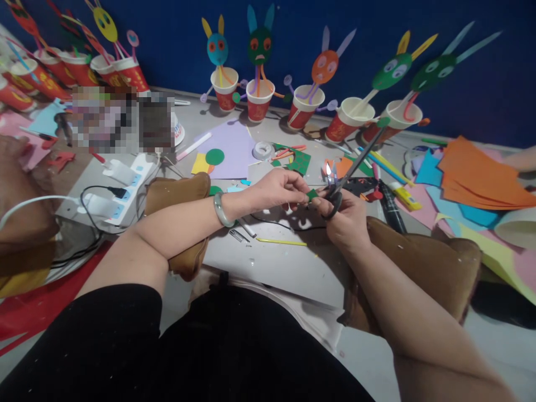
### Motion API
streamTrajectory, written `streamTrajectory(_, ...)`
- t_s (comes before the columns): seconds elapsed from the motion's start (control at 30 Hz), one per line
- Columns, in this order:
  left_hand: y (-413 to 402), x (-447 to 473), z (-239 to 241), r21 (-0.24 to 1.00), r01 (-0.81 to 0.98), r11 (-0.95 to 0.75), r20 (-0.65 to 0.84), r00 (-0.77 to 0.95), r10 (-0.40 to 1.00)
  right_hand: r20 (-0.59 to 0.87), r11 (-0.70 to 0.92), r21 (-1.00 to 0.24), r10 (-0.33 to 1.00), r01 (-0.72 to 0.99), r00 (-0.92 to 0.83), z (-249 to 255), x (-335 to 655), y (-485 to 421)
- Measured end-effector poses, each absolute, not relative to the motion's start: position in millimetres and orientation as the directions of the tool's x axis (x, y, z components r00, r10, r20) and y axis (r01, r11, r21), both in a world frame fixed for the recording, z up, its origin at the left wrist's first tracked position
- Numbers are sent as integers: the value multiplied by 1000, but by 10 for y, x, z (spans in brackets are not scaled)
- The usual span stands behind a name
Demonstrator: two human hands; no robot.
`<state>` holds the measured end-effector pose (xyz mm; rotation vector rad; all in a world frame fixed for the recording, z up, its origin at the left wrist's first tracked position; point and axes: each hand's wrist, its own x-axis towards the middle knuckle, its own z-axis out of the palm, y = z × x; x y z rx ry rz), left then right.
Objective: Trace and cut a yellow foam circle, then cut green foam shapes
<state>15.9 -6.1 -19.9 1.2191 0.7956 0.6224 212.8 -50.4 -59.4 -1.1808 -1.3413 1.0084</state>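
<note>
My left hand (285, 190), with a bangle (221, 209) on the wrist, pinches a small piece of green paper (312, 194). Close beside it, my right hand (345, 215) is wrapped round a pair of dark-handled scissors (333, 196). The scissors' blades point up and away over the table, and the right fingertips come near the green piece; whether they touch it I cannot tell. Below the hands lie a yellow stick (281, 242) and a small cutter (239, 236). A green paper disc (215, 157) rests on purple paper (237, 146).
Several red paper cups (259, 109) with paper bunny heads line the blue wall. A power strip (136, 184) with cables stands left. Orange sheets (481, 173) are stacked right, near a black marker (391, 206). Another person's arm (20, 190) is at the left edge.
</note>
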Motion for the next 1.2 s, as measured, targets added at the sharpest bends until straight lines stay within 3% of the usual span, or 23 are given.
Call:
streamTrajectory(0.17,-66,156,-238,982,-36,187,-121,641,758,210,206,-968,978,142,14,-539,2121,-527)
streamTrajectory(0.33,-83,140,-173,970,-181,160,-43,521,853,241,254,-940,967,229,-85,-420,2075,-595)
streamTrajectory(0.7,-86,137,-120,899,-318,300,-121,479,869,158,244,-938,934,246,-321,-467,2046,-605)
streamTrajectory(1.2,-101,135,-142,902,-289,321,-141,507,850,137,238,-928,933,286,-332,-453,2050,-611)
